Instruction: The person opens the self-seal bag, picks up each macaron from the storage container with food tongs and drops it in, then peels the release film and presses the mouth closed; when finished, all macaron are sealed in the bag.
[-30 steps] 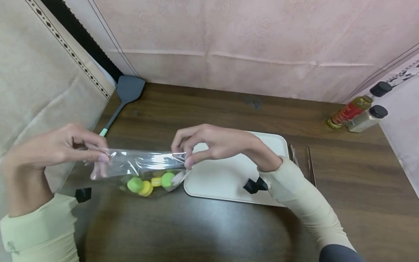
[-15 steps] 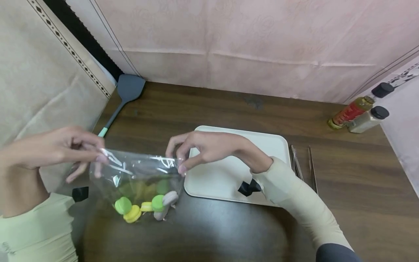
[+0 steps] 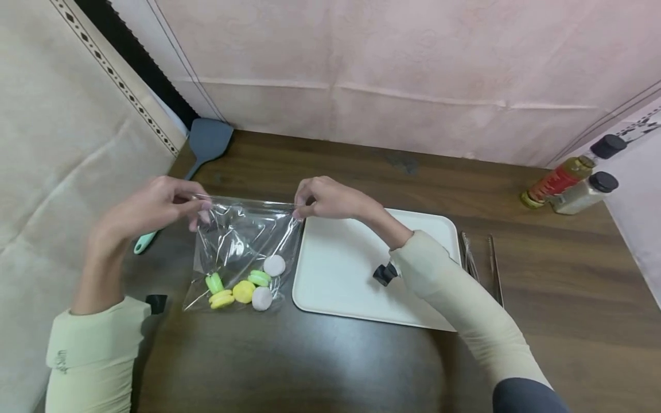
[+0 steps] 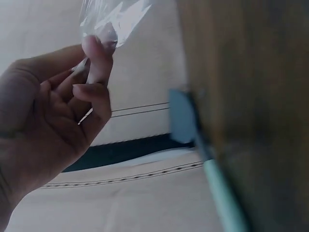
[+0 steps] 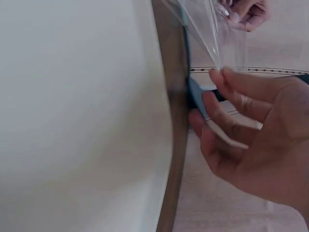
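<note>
A clear plastic bag hangs between both hands, stretched along its top edge. Inside, at its bottom, lie several macarons in green, yellow and pale lilac-white. My left hand pinches the bag's upper left corner between thumb and fingers; the left wrist view shows the film at the fingertips. With thumb and forefinger, my right hand pinches the upper right corner, and its other fingers curve loosely in the right wrist view. Whether the bag's bottom touches the table, I cannot tell.
A white tray lies right of the bag, under the right forearm. Metal utensils lie beyond it. A grey spatula with a mint handle is behind the left hand. An oil bottle and a seasoning jar stand at the back right.
The bag, first folded with its lower part swung toward me, now hangs spread out farther back. Both hands have moved away from me, the left also rightward. The macarons have shifted within the bag.
</note>
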Demonstrator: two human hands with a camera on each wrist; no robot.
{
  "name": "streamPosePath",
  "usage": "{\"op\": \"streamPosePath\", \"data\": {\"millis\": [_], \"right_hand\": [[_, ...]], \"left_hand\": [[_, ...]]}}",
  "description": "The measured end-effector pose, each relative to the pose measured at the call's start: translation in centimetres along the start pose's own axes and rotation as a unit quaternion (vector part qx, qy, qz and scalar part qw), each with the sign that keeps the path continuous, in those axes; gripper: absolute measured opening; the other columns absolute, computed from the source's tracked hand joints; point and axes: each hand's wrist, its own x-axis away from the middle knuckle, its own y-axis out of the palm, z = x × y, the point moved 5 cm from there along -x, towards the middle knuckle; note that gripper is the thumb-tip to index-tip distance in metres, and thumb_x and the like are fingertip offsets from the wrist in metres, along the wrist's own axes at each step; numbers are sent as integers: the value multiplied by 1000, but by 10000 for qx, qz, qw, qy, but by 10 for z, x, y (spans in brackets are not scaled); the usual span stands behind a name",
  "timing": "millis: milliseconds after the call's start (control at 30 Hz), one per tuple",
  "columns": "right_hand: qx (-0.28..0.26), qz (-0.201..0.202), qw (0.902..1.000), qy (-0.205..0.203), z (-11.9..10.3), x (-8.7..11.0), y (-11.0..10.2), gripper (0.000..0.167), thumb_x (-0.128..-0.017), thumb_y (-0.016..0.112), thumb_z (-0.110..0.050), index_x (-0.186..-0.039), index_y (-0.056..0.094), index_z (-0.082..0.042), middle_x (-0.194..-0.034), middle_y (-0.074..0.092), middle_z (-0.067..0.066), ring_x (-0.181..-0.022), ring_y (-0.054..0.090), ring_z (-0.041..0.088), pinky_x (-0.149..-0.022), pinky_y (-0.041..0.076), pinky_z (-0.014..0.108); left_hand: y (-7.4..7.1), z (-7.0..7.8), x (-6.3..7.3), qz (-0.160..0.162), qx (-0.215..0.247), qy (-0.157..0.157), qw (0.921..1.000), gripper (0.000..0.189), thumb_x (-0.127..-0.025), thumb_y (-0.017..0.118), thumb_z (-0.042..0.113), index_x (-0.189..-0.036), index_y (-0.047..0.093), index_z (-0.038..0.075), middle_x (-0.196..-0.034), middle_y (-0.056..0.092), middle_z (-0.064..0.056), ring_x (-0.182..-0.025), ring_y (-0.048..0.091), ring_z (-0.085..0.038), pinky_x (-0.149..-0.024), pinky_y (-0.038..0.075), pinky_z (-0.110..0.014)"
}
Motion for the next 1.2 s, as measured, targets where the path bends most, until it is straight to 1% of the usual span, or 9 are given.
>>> {"op": "streamPosePath", "data": {"millis": [100,167,233,400,533,633,833,1033,1200], "right_hand": [[497,236,9984,146,5,-7,3,22,-105,75,-12,-86,80,-3,-117,75,11,-119,62,25,-115,42,40],[889,386,9951,204,7,-11,4,22,-105,76,-12,-87,82,-2,-116,77,12,-123,62,26,-126,31,45],[1227,495,9909,251,8,-14,5,21,-105,76,-13,-89,83,-1,-115,78,12,-128,62,27,-133,22,49],[1669,447,9842,392,14,-21,10,21,-106,75,-14,-93,84,-1,-115,78,11,-130,60,27,-135,19,50],[1969,246,9781,622,17,-23,14,26,-106,76,-17,-86,83,-3,-110,78,9,-133,57,28,-133,22,50],[2102,115,9744,783,20,-25,16,29,-107,75,-19,-83,81,-5,-114,76,8,-138,51,29,-130,26,51],[1958,18,9753,1021,25,-28,17,27,-107,74,-19,-86,81,-4,-133,64,13,-148,38,39,-127,32,58],[1720,31,9777,1204,30,-30,18,28,-106,76,-18,-82,80,-5,-141,58,14,-152,34,45,-127,33,63],[1847,8,9730,1384,29,-32,17,28,-106,75,-19,-81,77,-6,-149,52,16,-157,29,47,-129,32,62]], "left_hand": [[5,-8,-9,206,-31,-93,9997,19,-112,65,13,-118,79,2,-76,75,-3,-73,72,-18,-74,51,-22],[8,-13,-14,318,-72,-120,9994,19,-111,66,14,-118,79,2,-76,76,-2,-73,73,-19,-74,50,-21],[12,-17,-19,410,-154,-115,9990,18,-110,68,13,-116,79,1,-75,76,-1,-73,74,-20,-74,49,-21],[20,-27,-29,395,-318,-163,9986,15,-108,70,10,-113,78,-2,-84,79,-6,-75,73,-20,-70,49,-22],[25,-31,-34,345,-441,-262,9981,14,-108,69,9,-111,77,-3,-94,80,-12,-81,76,-24,-68,51,-25],[27,-33,-36,325,-549,-330,9974,14,-108,68,8,-110,76,-3,-95,80,-14,-83,75,-26,-68,51,-27],[31,-34,-41,243,-626,-393,9970,14,-109,65,4,-109,75,-6,-95,79,-17,-82,74,-27,-70,53,-33],[34,-37,-46,204,-737,-608,9952,18,-110,64,7,-111,75,-8,-98,79,-20,-86,72,-28,-72,54,-37],[38,-39,-48,188,-806,-910,9924,20,-111,63,9,-111,74,-8,-106,77,-25,-94,69,-35,-82,54,-50]]}}
